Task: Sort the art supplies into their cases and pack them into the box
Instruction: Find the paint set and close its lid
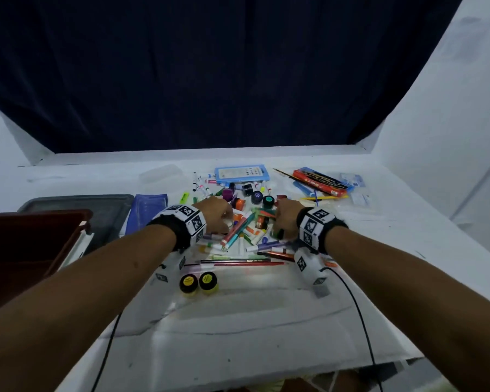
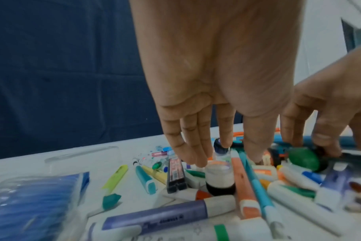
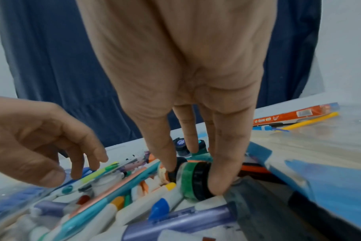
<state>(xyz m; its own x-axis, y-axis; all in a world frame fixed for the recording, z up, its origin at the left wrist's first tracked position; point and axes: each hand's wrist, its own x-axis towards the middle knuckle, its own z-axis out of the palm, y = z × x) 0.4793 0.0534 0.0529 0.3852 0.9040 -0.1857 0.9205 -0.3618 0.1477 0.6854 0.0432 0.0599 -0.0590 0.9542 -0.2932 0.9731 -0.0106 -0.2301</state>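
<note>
Right hand grip pinching green paint jar, left hand fingers straight over white jar

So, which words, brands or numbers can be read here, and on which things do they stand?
No text can be read.
Purple marker: dark print, blurred.
Blue card: print and dots, too small.
Red case: gold print, too small.
Wristbands: black-and-white square codes, no words.
</note>
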